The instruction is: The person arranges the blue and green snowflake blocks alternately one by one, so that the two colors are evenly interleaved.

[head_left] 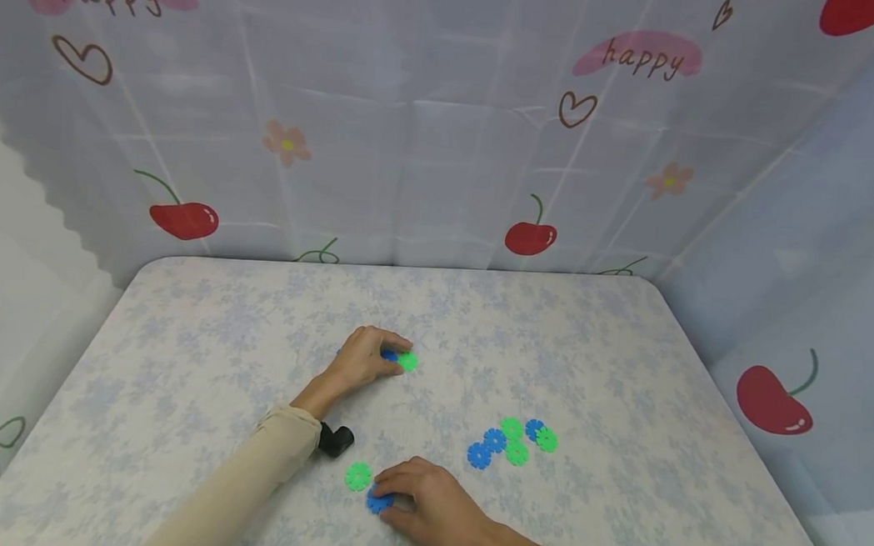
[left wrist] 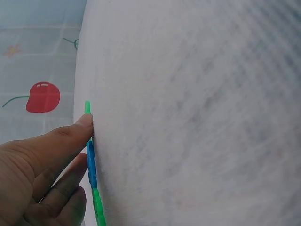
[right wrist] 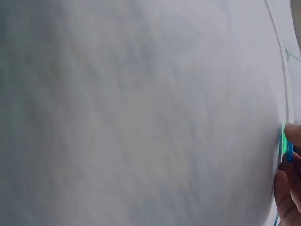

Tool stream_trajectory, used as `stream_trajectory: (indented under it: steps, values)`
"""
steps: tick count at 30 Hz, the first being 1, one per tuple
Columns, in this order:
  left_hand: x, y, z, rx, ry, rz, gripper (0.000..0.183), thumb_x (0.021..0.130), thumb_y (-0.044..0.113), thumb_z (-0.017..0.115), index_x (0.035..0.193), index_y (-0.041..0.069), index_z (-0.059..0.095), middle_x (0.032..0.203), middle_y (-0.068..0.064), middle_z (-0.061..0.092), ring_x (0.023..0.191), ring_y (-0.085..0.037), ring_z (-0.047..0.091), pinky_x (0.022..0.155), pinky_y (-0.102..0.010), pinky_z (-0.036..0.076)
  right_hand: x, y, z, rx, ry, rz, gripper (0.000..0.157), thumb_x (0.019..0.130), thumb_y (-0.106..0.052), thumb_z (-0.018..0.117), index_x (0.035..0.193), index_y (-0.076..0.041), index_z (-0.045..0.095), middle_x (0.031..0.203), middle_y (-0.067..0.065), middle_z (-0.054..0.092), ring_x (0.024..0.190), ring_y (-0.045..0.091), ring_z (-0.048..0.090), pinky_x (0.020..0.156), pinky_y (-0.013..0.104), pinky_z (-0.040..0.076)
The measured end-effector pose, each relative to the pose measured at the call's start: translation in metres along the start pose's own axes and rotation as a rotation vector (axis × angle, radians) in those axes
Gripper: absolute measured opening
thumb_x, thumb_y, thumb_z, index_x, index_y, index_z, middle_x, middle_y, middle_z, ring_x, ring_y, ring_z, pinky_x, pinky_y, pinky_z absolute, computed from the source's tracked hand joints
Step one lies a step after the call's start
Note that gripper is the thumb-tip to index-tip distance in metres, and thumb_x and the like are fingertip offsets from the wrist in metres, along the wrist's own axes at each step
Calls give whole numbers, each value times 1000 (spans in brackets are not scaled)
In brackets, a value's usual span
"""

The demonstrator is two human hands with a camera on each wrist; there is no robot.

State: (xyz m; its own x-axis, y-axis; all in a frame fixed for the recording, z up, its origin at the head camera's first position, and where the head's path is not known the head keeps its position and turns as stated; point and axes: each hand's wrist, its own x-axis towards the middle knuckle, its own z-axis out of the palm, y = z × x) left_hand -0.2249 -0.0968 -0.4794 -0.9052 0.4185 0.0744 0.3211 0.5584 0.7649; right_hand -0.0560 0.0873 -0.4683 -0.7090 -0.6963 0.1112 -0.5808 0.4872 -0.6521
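Observation:
My left hand, far forward on the table, grips a green notched plastic disc. Beside this disc, a blue disc shows between the finger and thumb. Seen edge-on in the left wrist view, the thumb rests on a green disc, with a blue disc and another green disc in line below it. Nearer the body, my right hand pinches a blue notched disc between thumb and fingers. A green disc lies just left of its fingertips.
Right of centre, several loose discs lie in a cluster, among them a blue disc and a green disc. A small black object shows beside the left sleeve. The patterned table meets a printed curtain at the back.

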Motion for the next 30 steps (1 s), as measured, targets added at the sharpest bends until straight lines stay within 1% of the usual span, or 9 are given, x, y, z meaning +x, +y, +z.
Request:
stream_trajectory:
  steps: [2, 4, 7, 9, 16, 22, 26, 30]
  values:
    - [0, 0, 0, 2, -2, 2, 38, 78, 4, 82, 115, 7, 74, 115, -6, 71, 109, -25, 65, 94, -42, 51, 2, 4, -3, 32, 27, 40, 20, 91, -14, 72, 112, -12, 74, 118, -4, 67, 110, 7, 59, 91, 22, 50]
    - [0, -1, 0, 5, -3, 1, 38, 78, 4, 82, 115, 8, 74, 114, -6, 71, 109, -25, 65, 94, -42, 51, 5, 8, -7, 41, 47, 83, 20, 91, -14, 72, 111, -13, 74, 116, -4, 68, 109, 8, 60, 91, 23, 50]
    - [1, -1, 0, 3, -5, 2, 38, 78, 4, 82, 114, 8, 74, 113, -6, 72, 109, -24, 65, 94, -41, 51, 10, 13, -12, 50, 55, 146, 20, 90, -14, 73, 111, -14, 74, 116, -5, 67, 110, 8, 60, 92, 26, 50]
    - [2, -1, 0, 0, -8, 1, 38, 78, 4, 82, 114, 8, 74, 114, -6, 72, 109, -24, 65, 94, -41, 51, 14, 18, -15, 47, 67, 173, 21, 89, -13, 74, 110, -14, 74, 116, -5, 67, 111, 10, 60, 93, 28, 50]
    - [3, -1, 0, 3, -12, -9, 38, 78, 4, 82, 115, 8, 74, 114, -6, 72, 110, -24, 65, 94, -41, 51, 27, 32, -19, 29, 147, 210, 21, 88, -11, 75, 109, -10, 73, 116, 0, 67, 111, 15, 60, 94, 30, 50]
    - [3, -2, 1, 14, -15, 1, 38, 78, 5, 82, 115, 8, 74, 115, -6, 71, 112, -25, 63, 96, -41, 50, 34, 42, -25, 9, 209, 227, 21, 89, -9, 73, 110, -6, 73, 116, 4, 67, 111, 21, 62, 93, 34, 51]
    - [3, -1, 0, 8, -12, -3, 39, 78, 4, 82, 115, 8, 74, 116, -6, 71, 113, -25, 63, 96, -41, 50, 41, 50, -30, 21, 255, 239, 19, 88, -7, 74, 107, -6, 74, 111, 5, 69, 106, 21, 64, 88, 35, 53]
    - [3, -1, 0, 3, -16, -8, 38, 78, 4, 82, 115, 7, 74, 116, -7, 71, 113, -25, 63, 96, -41, 50, 48, 56, -36, 36, 286, 276, 17, 88, -8, 74, 104, -7, 74, 108, 4, 70, 101, 19, 65, 84, 34, 54]
